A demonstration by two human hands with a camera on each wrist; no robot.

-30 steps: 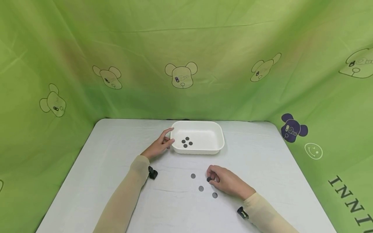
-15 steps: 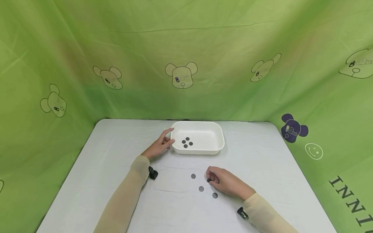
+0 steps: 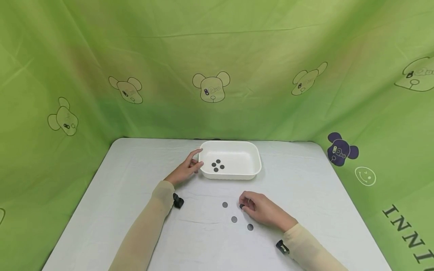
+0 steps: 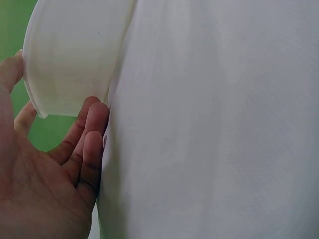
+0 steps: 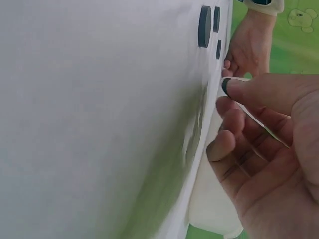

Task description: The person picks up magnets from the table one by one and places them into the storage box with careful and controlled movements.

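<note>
just above the tabletop (image 3: 288, 184), near three loose discs (image 3: 234, 219), my right grip (image 3: 262, 209) is closed to a pinch with a dark disc (image 3: 242, 206) at its tips. it has shifted slightly toward the white tray (image 3: 239, 162), so i judge this disc picked up, not yet beside the four discs (image 3: 222, 166) inside. my left grip (image 3: 183, 171) holds the tray's left end, thumb and forefinger at the rim.

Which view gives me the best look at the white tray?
Head: it shows nearly the whole tray from above, with four dark discs inside. The left wrist view shows only part of its outside; the right wrist view shows a part behind the right hand.
</note>
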